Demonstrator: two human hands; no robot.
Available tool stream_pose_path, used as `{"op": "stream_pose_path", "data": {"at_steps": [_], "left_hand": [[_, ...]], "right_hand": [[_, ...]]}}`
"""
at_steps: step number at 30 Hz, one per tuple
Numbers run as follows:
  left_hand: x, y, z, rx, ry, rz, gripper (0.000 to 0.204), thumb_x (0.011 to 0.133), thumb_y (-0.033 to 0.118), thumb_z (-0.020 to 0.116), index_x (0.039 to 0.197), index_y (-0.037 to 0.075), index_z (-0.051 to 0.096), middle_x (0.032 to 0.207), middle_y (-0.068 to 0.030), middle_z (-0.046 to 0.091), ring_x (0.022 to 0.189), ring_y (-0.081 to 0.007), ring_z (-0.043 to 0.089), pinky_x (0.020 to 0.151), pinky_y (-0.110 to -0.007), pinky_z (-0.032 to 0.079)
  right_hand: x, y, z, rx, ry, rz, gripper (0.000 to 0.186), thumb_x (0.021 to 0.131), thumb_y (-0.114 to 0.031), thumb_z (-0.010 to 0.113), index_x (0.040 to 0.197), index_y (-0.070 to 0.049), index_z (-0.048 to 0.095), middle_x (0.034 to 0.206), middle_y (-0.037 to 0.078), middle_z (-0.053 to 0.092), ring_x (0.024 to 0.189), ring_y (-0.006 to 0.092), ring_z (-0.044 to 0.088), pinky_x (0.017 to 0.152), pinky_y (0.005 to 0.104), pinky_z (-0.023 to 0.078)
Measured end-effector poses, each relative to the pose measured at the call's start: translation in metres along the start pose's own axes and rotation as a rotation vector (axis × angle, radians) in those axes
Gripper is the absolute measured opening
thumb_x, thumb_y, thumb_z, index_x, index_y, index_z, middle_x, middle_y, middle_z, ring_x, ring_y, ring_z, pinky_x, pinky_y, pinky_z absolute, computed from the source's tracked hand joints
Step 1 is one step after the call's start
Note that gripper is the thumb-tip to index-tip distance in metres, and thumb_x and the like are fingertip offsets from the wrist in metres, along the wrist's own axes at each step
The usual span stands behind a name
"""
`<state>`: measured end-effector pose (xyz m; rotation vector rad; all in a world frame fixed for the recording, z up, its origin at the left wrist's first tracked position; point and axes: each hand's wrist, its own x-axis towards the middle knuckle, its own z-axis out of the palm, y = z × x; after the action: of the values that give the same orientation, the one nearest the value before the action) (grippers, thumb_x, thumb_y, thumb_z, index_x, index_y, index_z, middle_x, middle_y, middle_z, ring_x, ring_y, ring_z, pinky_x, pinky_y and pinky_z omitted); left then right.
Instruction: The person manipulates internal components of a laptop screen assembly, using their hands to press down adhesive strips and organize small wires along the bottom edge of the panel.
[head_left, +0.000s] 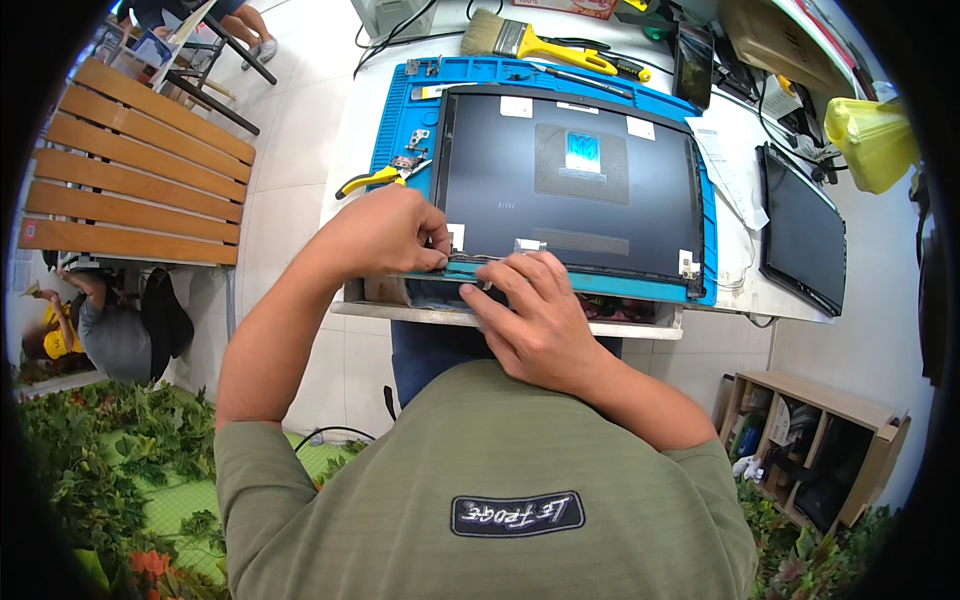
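Observation:
A dark laptop screen panel [480, 170] in a black frame lies on a blue repair mat [398, 120], with white stickers near its edges. My left hand [400, 232] is closed in a pinch at the panel's lower left corner. What its fingertips hold is too small to make out. Along the same near edge, a little to the right, my right hand [535, 318] has bent fingers, thumb and forefinger close together. Whatever sits between them is hidden. Yellow-handled cutting pliers [368, 181] and small metal hinge parts [417, 139] lie on the mat beyond my left hand.
A yellow-handled paintbrush [545, 48] and a phone [693, 66] lie behind the mat. Another dark screen [800, 230] stands at the right, near a yellow plastic bag [872, 145]. An open drawer [640, 312] sits beneath the table's near edge. A slatted wooden bench [140, 165] is at left.

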<state>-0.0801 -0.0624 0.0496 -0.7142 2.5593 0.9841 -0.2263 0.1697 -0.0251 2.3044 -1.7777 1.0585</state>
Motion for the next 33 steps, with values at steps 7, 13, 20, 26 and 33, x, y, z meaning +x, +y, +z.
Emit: {"op": "stream_pose_path", "data": {"at_steps": [7,13,20,26,33], "left_hand": [[-0.007,-0.013,0.008,-0.106,0.063,0.024,0.013,0.09,0.015,0.092,0.1,0.007,0.09,0.074,-0.0025,0.074,0.066,-0.0123,0.06,0.064,-0.031,0.046],[-0.015,-0.015,0.003,-0.143,0.154,0.057,0.015,0.091,0.02,0.093,0.097,0.008,0.089,0.069,-0.0015,0.069,0.066,-0.0129,0.059,0.063,-0.033,0.047],[-0.004,-0.047,-0.019,-0.281,0.509,0.041,0.017,0.097,0.017,0.089,0.111,0.008,0.09,0.075,-0.0013,0.068,0.07,-0.0119,0.056,0.066,-0.034,0.046],[0.047,-0.049,-0.046,0.077,0.481,0.028,0.027,0.104,0.014,0.084,0.131,0.019,0.087,0.109,-0.0092,0.075,0.094,-0.0243,0.067,0.09,-0.04,0.058],[0.07,-0.06,-0.054,0.025,0.368,0.009,0.022,0.103,0.016,0.086,0.123,0.008,0.085,0.105,-0.0082,0.078,0.097,-0.0236,0.071,0.094,-0.039,0.059]], "right_hand": [[-0.032,0.016,-0.053,-0.051,0.146,0.189,0.039,0.084,-0.003,0.088,0.122,-0.004,0.083,0.13,0.012,0.073,0.127,0.0354,0.064,0.11,0.0555,0.05],[-0.055,0.028,-0.081,-0.137,0.276,0.37,0.037,0.084,0.001,0.087,0.12,-0.005,0.085,0.126,0.013,0.076,0.122,0.0374,0.067,0.107,0.0491,0.05],[-0.081,0.038,-0.09,-0.146,0.359,0.49,0.032,0.09,0.003,0.085,0.121,-0.004,0.086,0.126,0.014,0.076,0.124,0.037,0.066,0.11,0.0488,0.053],[-0.072,0.034,-0.089,-0.119,0.367,0.453,0.032,0.09,0.005,0.084,0.121,-0.003,0.085,0.124,0.014,0.075,0.122,0.0363,0.067,0.105,0.0476,0.055],[-0.073,0.03,-0.084,-0.032,0.337,0.449,0.029,0.088,0.006,0.085,0.116,-0.002,0.084,0.121,0.014,0.076,0.116,0.0359,0.069,0.099,0.0463,0.057]]}}
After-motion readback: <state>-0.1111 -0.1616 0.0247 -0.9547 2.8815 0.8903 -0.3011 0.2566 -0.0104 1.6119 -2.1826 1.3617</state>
